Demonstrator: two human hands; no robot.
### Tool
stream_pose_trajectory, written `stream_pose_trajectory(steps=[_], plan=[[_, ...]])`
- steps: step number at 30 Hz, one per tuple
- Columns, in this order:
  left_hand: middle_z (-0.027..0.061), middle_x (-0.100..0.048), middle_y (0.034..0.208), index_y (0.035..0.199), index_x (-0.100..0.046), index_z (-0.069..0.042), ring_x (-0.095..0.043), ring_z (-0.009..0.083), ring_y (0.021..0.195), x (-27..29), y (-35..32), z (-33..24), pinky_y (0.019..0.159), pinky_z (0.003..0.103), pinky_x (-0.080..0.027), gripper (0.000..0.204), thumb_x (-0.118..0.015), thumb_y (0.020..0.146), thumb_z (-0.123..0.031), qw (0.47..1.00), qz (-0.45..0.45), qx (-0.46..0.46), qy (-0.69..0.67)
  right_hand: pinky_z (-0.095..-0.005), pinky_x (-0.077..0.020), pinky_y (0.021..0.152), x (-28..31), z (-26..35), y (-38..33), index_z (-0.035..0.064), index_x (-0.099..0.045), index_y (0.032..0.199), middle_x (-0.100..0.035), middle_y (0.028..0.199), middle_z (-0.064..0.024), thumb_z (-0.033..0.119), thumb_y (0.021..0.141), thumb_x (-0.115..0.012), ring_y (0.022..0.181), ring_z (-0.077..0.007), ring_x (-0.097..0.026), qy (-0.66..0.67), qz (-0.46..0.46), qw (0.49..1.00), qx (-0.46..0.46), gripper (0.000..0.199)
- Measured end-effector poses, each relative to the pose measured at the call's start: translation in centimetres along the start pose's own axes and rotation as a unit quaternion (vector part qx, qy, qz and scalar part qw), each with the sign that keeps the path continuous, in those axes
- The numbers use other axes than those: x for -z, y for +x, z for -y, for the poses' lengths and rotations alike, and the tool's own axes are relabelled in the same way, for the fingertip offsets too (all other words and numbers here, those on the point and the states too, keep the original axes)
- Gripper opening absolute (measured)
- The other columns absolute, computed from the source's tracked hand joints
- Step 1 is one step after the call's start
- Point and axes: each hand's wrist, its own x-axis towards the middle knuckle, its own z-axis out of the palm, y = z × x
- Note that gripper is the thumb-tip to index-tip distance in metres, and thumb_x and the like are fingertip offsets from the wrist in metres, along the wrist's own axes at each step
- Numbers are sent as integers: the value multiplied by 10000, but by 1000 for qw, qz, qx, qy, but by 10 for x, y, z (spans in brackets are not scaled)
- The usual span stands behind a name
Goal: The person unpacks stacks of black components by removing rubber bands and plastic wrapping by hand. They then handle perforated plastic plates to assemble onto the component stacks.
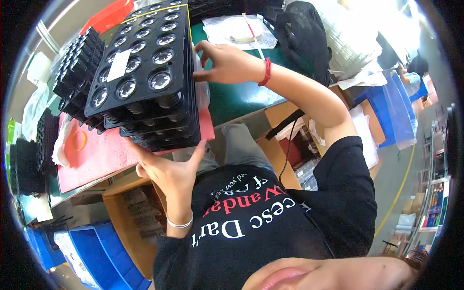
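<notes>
A tall stack of black plastic trays [145, 92] stands before me, its round pockets holding clear, shiny lens-like pieces. A white label [119, 65] lies on the top tray, and a thin yellow band [189, 25] runs around the far part. My left hand [169, 171] grips the stack's near lower edge, thumb and fingers spread wide along it. On the right side, my right hand [224, 63] bends its fingers against the stack's edge, beside a translucent plastic piece [203, 92]. Some fingertips of both hands are hidden by the trays.
A pink foam mat [92, 162] lies under the stack, with a yellow rubber band [79, 141] on it. More black trays [79, 63] stand at left. A red bin [108, 13] is behind; a bagged white item [240, 31] lies on the green table. Blue bins [99, 253] stand below.
</notes>
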Motion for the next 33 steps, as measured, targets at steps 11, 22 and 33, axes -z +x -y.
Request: stream_pose_trajectory(steps=[11, 22, 33], plan=[[256, -377, 1369, 1487, -34, 26, -446, 322, 1239, 21, 36, 44, 1042, 416, -375, 1362, -921, 480, -210, 983, 96, 12, -155, -315, -501, 677, 18, -19, 33, -33, -570, 1157, -689, 827, -100, 357, 775, -763, 765, -203, -672, 77, 127, 987, -54, 579], [275, -375, 1398, 1476, -81, 5, -374, 414, 1282, 12, 34, 29, 1078, 494, -261, 1321, -902, 490, -307, 991, 71, 22, -109, -329, -523, 645, 22, -17, 35, 35, -697, 935, -708, 808, -107, 147, 720, -726, 701, -190, -674, 85, 59, 994, 18, 244], [270, -453, 1339, 1459, -152, 30, -428, 379, 1253, 20, 24, 39, 1072, 468, -284, 1274, -897, 475, -290, 995, 69, 25, -72, -354, -490, 618, 10, -17, 30, 14, -673, 819, -660, 697, -132, 188, 749, -694, 634, -244, -645, -20, -37, 997, 60, 189]])
